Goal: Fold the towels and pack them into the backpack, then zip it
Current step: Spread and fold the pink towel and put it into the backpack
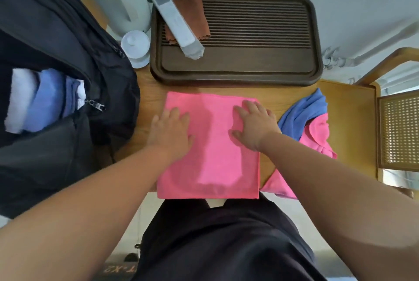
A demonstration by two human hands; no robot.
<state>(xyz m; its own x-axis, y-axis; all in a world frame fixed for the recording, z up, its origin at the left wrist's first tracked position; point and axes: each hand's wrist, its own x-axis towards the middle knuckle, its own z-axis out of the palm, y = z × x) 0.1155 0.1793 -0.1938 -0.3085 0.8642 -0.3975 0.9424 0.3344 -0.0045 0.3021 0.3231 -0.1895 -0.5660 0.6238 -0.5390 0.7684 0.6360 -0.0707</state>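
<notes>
Pink towel (210,144): flat rectangle with smooth surface and straight edges. It lies on the wooden table (353,122), and its near edge overhangs the table edge.

Left hand (170,131): palm down, fingers straight and close together, pressing the towel just inside its left edge.

Right hand (254,125): palm down, fingers extended and slightly spread, pressing the towel near its far right corner.

Black backpack (56,38): left of the left fingers, touching the table, main compartment unzipped. A folded white towel (20,101) and a folded blue towel (49,99) stand inside, and the zipper pull (98,105) hangs at the opening.

Right of the right fingers, just beside the pink towel: unfolded heap, with a blue towel (303,112) over another pink towel (318,135).

Beyond the fingertips: dark slatted tea tray (238,77).
</notes>
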